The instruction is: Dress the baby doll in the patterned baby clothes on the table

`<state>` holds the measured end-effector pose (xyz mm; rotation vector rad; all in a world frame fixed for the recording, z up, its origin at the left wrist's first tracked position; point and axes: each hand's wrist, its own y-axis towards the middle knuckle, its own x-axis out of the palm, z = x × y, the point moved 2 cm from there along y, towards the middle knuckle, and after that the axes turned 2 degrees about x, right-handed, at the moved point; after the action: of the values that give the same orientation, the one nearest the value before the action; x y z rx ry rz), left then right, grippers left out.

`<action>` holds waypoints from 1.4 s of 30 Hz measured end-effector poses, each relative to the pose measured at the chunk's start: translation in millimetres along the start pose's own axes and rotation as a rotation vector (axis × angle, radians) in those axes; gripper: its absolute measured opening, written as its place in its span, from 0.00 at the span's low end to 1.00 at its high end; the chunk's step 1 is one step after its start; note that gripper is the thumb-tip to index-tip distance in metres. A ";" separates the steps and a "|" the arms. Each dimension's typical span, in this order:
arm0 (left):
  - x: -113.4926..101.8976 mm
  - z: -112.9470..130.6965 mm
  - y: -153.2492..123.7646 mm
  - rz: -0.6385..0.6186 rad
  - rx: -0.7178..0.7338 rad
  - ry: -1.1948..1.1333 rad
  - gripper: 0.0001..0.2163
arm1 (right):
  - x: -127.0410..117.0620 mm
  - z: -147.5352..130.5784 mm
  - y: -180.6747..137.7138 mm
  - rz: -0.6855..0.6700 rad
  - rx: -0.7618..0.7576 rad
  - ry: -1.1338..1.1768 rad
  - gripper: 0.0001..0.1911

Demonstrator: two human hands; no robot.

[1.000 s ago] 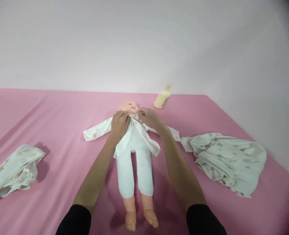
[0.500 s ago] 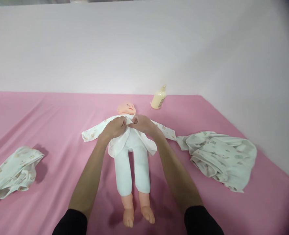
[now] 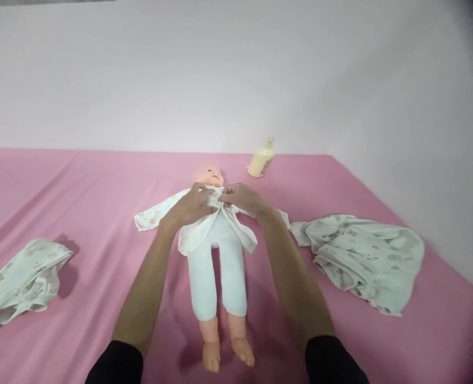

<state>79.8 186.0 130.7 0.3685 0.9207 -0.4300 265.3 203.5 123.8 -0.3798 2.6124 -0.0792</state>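
Note:
A baby doll (image 3: 219,272) lies on its back on the pink sheet (image 3: 100,186), head away from me, bare feet towards me. It wears white leggings and an open white printed top (image 3: 156,212) with its sleeves spread out sideways. My left hand (image 3: 191,205) and my right hand (image 3: 242,198) meet on the doll's chest just below its chin. Each hand pinches one front edge of the top, and the two edges are held together.
A cream lotion bottle (image 3: 261,158) lies near the wall behind the doll's head. A crumpled printed cloth (image 3: 364,255) lies to the right. Another bundled printed garment (image 3: 20,280) lies at the left edge. White walls close the back and right side.
Both hands moved down from the doll's neck to its chest and drew the front edges of the top together. The view shifted slightly.

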 end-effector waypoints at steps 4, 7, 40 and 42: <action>4.3 -0.8 4.5 0.035 0.114 0.025 0.10 | -3.0 0.9 0.7 -0.027 -0.020 0.081 0.08; 6.6 -0.1 7.9 0.078 0.144 0.069 0.06 | -2.7 1.2 0.8 -0.052 -0.038 0.101 0.08; 21.2 2.2 16.1 0.264 0.119 0.356 0.12 | -14.9 -4.2 -7.0 0.131 -0.038 -0.003 0.05; 21.3 3.8 16.1 0.269 0.121 0.369 0.12 | -13.9 0.2 -2.4 0.185 -0.015 -0.009 0.05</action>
<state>101.8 193.7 117.2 0.6886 1.1865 -0.1712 277.7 205.2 130.4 -0.1425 2.6271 0.0051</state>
